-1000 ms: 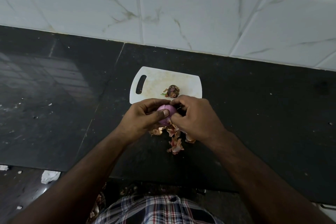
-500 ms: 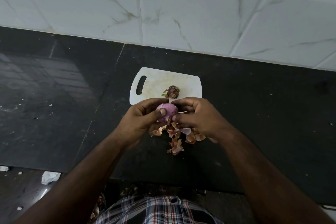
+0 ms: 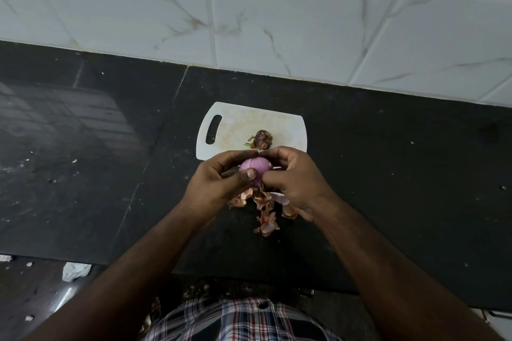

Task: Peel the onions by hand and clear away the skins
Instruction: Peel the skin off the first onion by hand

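While the left hand (image 3: 219,183) cups the onion (image 3: 254,167), thumb across its near side, the right hand (image 3: 293,177) pinches at its right flank; the hands meet around it, just above the skins (image 3: 266,207). Best, I judge, to turn the bulb leftward and strip downward so scraps drop onto that pile. Beyond the fingers, another onion (image 3: 261,139) waits on the board (image 3: 238,122).

The right hand (image 3: 293,183), which a second ago lay over the onion (image 3: 254,168) and half a second ago drew back toward the skins (image 3: 266,207), now closes in again at the onion's right side. More bare purple surface shows above the left hand's (image 3: 221,180) thumb.
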A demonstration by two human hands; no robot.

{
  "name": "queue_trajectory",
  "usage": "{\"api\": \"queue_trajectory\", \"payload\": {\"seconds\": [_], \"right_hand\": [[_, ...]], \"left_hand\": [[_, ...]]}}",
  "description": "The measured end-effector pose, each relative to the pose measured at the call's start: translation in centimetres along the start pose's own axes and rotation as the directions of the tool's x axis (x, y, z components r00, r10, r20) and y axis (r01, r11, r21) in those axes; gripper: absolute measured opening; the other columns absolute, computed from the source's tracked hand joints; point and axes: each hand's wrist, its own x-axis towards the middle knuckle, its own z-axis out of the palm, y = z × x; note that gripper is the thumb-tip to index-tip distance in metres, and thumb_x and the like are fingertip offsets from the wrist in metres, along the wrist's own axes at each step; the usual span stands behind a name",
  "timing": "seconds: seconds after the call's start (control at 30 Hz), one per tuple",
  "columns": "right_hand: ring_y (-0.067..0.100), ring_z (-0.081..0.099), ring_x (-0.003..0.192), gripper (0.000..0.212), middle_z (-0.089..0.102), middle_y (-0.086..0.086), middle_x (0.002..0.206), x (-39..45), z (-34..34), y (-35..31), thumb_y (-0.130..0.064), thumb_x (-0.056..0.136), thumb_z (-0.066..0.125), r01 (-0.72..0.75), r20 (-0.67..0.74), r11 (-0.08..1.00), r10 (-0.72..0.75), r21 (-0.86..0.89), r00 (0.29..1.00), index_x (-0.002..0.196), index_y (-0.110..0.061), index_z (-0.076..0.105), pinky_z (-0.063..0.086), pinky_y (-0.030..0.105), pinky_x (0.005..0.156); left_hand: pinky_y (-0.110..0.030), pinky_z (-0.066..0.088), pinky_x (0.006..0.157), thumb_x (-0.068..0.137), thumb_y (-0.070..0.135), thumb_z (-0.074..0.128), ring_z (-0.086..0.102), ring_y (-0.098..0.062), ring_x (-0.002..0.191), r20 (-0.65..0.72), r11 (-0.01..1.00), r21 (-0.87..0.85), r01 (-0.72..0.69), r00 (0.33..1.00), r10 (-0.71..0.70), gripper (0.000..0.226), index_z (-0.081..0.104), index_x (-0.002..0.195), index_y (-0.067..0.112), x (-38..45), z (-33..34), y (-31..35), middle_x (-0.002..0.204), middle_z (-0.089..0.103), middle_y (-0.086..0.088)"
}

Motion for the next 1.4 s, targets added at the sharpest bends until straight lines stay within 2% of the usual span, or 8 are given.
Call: {"api": "queue_trajectory", "payload": {"seconds": [0.17,0.43,0.63,0.83,1.17,1.4], "right_hand": [[0.016,0.072,0.095,0.04,0.075,0.0,0.098,-0.1,0.2,-0.1,0.002,0.074,0.069,0.053,-0.032,0.996,-0.055,-0.074,0.998,0.109,-0.016,0.073,0.062,0.039,0.082],[0.013,0.068,0.1,0.042,0.073,-0.008,0.102,-0.1,0.5,0.0,-0.011,0.074,0.073,0.059,-0.06,0.975,-0.073,-0.214,0.995,0.114,-0.023,0.069,0.06,0.043,0.086],[0.012,0.066,0.102,0.049,0.071,-0.009,0.106,-0.3,0.7,0.1,-0.015,0.072,0.065,0.078,-0.088,0.957,-0.106,-0.279,0.99,0.12,-0.022,0.065,0.059,0.042,0.088],[0.007,0.066,0.095,0.038,0.071,-0.011,0.102,-0.5,1.0,0.5,-0.008,0.081,0.064,0.086,-0.122,0.946,-0.13,-0.314,0.984,0.116,-0.024,0.066,0.059,0.04,0.085],[0.008,0.065,0.096,0.043,0.071,-0.009,0.103,-0.5,1.1,0.7,0.001,0.081,0.061,0.097,-0.137,0.948,-0.144,-0.302,0.98,0.117,-0.022,0.068,0.059,0.037,0.084],[0.013,0.07,0.099,0.045,0.075,-0.004,0.103,-0.4,0.5,0.8,0.009,0.081,0.06,0.106,-0.112,0.984,-0.122,-0.141,0.986,0.114,-0.019,0.073,0.061,0.038,0.084]], "left_hand": [[-0.035,0.058,0.085,0.083,0.012,0.071,0.071,-0.032,0.107,-0.008,0.997,0.066,-0.028,1.0,0.029,0.043,0.066,0.125,0.005,0.3,-0.1,-0.2,0.118,0.073,-0.015],[-0.044,0.057,0.091,0.087,0.011,0.07,0.071,-0.032,0.11,0.001,0.986,0.145,-0.083,0.997,0.083,0.039,0.067,0.126,0.006,0.4,-0.1,-0.7,0.119,0.073,-0.014],[-0.046,0.058,0.093,0.087,0.01,0.07,0.07,-0.029,0.111,-0.024,0.965,0.23,-0.124,0.991,0.133,0.038,0.068,0.125,0.005,0.6,0.4,-1.0,0.118,0.073,-0.012],[-0.041,0.058,0.094,0.09,-0.001,0.069,0.07,-0.025,0.111,-0.029,0.956,0.257,-0.142,0.988,0.155,0.034,0.068,0.124,0.004,0.4,0.7,-1.2,0.116,0.075,-0.009],[-0.042,0.057,0.094,0.089,0.001,0.07,0.07,-0.026,0.112,-0.025,0.96,0.241,-0.141,0.988,0.151,0.036,0.068,0.125,0.004,0.5,0.6,-1.4,0.118,0.074,-0.009],[-0.043,0.058,0.092,0.091,-0.001,0.068,0.07,-0.03,0.11,-0.022,0.975,0.184,-0.127,0.991,0.133,0.036,0.066,0.126,0.002,0.3,0.4,-1.5,0.119,0.072,-0.014]]}}
